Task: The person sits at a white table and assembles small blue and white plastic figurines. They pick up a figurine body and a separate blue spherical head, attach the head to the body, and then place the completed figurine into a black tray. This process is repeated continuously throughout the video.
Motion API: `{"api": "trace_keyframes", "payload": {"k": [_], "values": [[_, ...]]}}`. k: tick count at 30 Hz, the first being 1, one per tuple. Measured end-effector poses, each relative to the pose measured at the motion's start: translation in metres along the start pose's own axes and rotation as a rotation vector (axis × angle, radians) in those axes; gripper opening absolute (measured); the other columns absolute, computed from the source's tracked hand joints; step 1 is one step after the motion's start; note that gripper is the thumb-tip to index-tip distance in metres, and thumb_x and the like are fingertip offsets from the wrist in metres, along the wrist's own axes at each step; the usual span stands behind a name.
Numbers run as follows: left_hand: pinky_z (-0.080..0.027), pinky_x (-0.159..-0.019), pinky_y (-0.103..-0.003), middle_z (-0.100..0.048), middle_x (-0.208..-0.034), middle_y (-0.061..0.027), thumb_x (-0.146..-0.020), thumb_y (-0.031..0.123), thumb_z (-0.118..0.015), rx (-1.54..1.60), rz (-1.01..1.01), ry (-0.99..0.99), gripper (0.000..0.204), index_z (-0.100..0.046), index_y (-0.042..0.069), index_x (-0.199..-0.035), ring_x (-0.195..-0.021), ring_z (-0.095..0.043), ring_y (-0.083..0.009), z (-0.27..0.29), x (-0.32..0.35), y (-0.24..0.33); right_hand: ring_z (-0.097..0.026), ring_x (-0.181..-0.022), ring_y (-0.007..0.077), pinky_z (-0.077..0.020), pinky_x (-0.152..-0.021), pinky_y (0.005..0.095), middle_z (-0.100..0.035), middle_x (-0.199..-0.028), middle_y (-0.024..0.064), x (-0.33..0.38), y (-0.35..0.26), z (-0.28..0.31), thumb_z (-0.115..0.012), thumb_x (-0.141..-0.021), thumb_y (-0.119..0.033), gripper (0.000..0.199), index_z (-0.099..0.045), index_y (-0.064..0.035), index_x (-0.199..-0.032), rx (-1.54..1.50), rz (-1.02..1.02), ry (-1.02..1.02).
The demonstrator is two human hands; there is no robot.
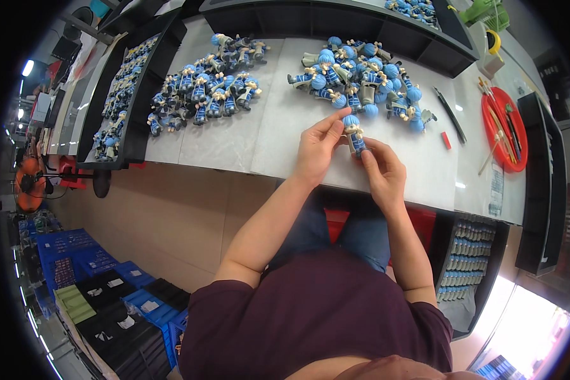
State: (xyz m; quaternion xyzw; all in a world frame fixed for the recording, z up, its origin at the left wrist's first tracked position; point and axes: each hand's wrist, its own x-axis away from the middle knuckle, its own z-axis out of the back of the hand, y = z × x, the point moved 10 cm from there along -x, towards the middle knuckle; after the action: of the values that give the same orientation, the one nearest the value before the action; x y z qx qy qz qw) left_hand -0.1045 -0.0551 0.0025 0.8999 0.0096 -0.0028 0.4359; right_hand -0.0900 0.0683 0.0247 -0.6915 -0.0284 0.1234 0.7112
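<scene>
A small blue-haired figurine (pixel 354 140) in a blue outfit is held upright between my two hands, just over the front edge of the white table (pixel 275 104). My left hand (pixel 321 144) pinches it near the head with thumb and forefinger. Lower down, the fingers of my right hand (pixel 384 168) close on its base. Right beyond my hands lies a heap of similar blue-haired figurines (pixel 363 76), tumbled over one another. Another heap of figurines (pixel 202 88) lies further left, mostly on their sides.
At the right, a red round tray (pixel 493 126) holds brushes and sticks. A black pen-like tool (pixel 450 115) and a small red piece (pixel 446 140) lie nearer. Black trays (pixel 133 142) of figurines stand at left; another black tray (pixel 446 316) with figurine rows sits lower right.
</scene>
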Motion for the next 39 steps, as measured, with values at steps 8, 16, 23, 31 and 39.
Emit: {"api": "trace_keyframes", "payload": {"k": [8, 16, 23, 31, 39], "values": [[-0.045, -0.077, -0.028, -0.060, -0.096, -0.0063, -0.090, 0.016, -0.046, -0.015, 0.007, 0.011, 0.030, -0.051, 0.000, -0.115, -0.084, -0.056, -0.0120, 0.0001, -0.0003, 0.0003, -0.058, -0.080, 0.0109, -0.0466, -0.071, 0.0228, -0.060, -0.088, 0.0088, 0.0007, -0.0026, -0.0021, -0.053, -0.086, -0.006, 0.023, -0.053, 0.0042, -0.107, -0.020, 0.013, -0.010], [-0.046, -0.075, -0.027, -0.059, -0.097, -0.0071, -0.091, 0.017, -0.045, -0.034, 0.045, 0.023, 0.030, -0.051, 0.000, -0.115, -0.084, -0.056, -0.0125, 0.0020, -0.0008, -0.0037, -0.057, -0.079, 0.0107, -0.0461, -0.071, 0.0228, -0.060, -0.086, 0.0083, 0.0023, -0.0049, -0.0036, -0.057, -0.084, -0.006, 0.025, -0.053, 0.0048, -0.106, -0.030, 0.029, -0.038], [-0.046, -0.077, -0.028, -0.059, -0.098, -0.0081, -0.090, 0.017, -0.046, -0.027, 0.034, 0.019, 0.030, -0.051, 0.001, -0.115, -0.086, -0.056, -0.0130, 0.0016, -0.0005, -0.0018, -0.057, -0.080, 0.0108, -0.0458, -0.071, 0.0225, -0.060, -0.088, 0.0083, 0.0024, -0.0049, -0.0035, -0.057, -0.084, -0.006, 0.025, -0.053, 0.0051, -0.106, -0.026, 0.029, -0.036], [-0.045, -0.078, -0.029, -0.059, -0.099, -0.0068, -0.089, 0.016, -0.049, -0.002, 0.019, -0.003, 0.029, -0.053, 0.002, -0.114, -0.086, -0.055, -0.0127, 0.0000, 0.0005, 0.0006, -0.058, -0.081, 0.0117, -0.0468, -0.073, 0.0238, -0.060, -0.090, 0.0097, 0.0020, -0.0043, -0.0038, -0.056, -0.084, -0.004, 0.025, -0.052, 0.0054, -0.106, -0.020, 0.015, -0.044], [-0.045, -0.077, -0.028, -0.060, -0.099, -0.0070, -0.089, 0.017, -0.049, -0.006, 0.022, -0.003, 0.029, -0.053, 0.001, -0.113, -0.086, -0.055, -0.0124, 0.0000, 0.0004, 0.0001, -0.058, -0.085, 0.0128, -0.0474, -0.075, 0.0245, -0.060, -0.093, 0.0098, 0.0027, -0.0023, -0.0037, -0.057, -0.082, -0.003, 0.025, -0.053, 0.0051, -0.105, -0.019, 0.012, -0.059]]}}
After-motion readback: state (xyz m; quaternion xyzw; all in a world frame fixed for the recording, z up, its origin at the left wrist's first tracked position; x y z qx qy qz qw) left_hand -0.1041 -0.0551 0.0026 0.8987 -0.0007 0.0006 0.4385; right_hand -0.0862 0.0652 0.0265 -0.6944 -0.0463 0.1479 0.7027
